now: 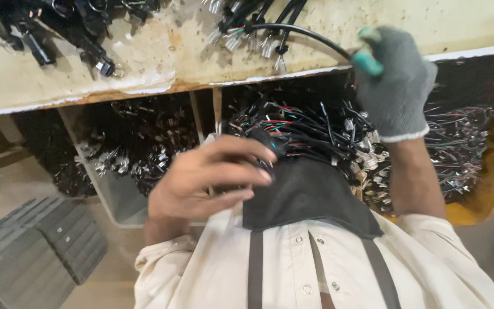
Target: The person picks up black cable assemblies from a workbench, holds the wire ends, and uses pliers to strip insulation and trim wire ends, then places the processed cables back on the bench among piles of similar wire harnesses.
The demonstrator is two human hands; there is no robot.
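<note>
We see a worn, stained bench (161, 54) across the top of the view, and below its edge bins (115, 194) heaped with black wire harnesses (315, 129) that show red and green leads and small metal terminals. Our right hand (398, 80), in a grey knit glove with green fingertips, is closed around a black cable (298, 31) at the bench edge; the cable arcs up and left to a cluster of plugs and silver terminals (247, 37) lying on the bench. Our bare left hand (207, 177) hovers close to the chest with fingers curled together on a small dark piece (267, 143), though blur keeps us from telling what it is or how firmly it is pinched. To handle this well, we judge that the gloved hand should keep its hold near the cable's end rather than mid-length, pull along the cable's line so it does not snag the neighbouring plugs, and keep the loose terminals clear of the bench edge. The cable itself is thin, glossy, flexible and smoothly curved, with no visible kink.
</note>
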